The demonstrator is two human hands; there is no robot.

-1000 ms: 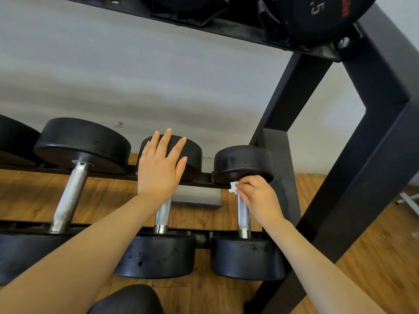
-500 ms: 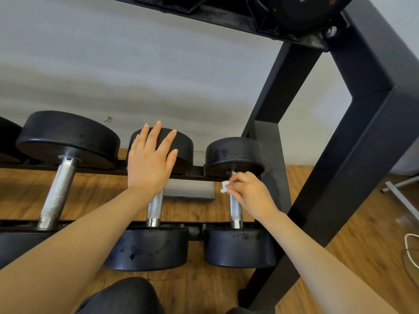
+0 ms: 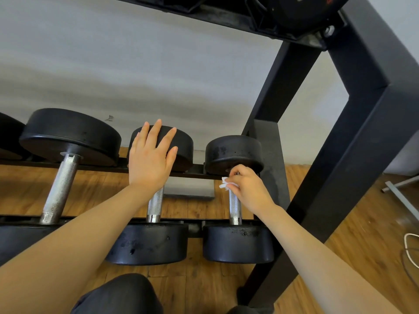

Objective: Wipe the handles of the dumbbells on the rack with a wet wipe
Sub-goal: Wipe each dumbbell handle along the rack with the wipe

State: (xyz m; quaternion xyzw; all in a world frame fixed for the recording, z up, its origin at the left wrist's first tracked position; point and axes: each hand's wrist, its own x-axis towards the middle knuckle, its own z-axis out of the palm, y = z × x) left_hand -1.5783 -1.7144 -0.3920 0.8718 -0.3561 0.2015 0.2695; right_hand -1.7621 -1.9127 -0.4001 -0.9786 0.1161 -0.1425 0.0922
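Three black dumbbells with knurled steel handles lie across the lower rails of the black rack [image 3: 322, 137]. My right hand [image 3: 248, 189] curls around the upper end of the rightmost dumbbell's handle [image 3: 234, 210], with a small white wet wipe [image 3: 225, 183] pinched against the steel and poking out to the left. My left hand [image 3: 150, 158] lies flat with straight, spread fingers on the far head of the middle dumbbell [image 3: 156, 203]. The large left dumbbell [image 3: 60, 189] is untouched.
A thick rack upright [image 3: 353, 159] stands close on the right. The upper shelf [image 3: 226, 17] carries more weights overhead. A wooden floor [image 3: 353, 236] shows beneath, with a white cable [image 3: 408, 248] at the right edge and my dark-clad knee [image 3: 120, 295] at the bottom.
My right hand with the wipe has slid slightly up the rightmost handle toward the far head. My left hand has kept its place on the middle dumbbell; the view has shifted.
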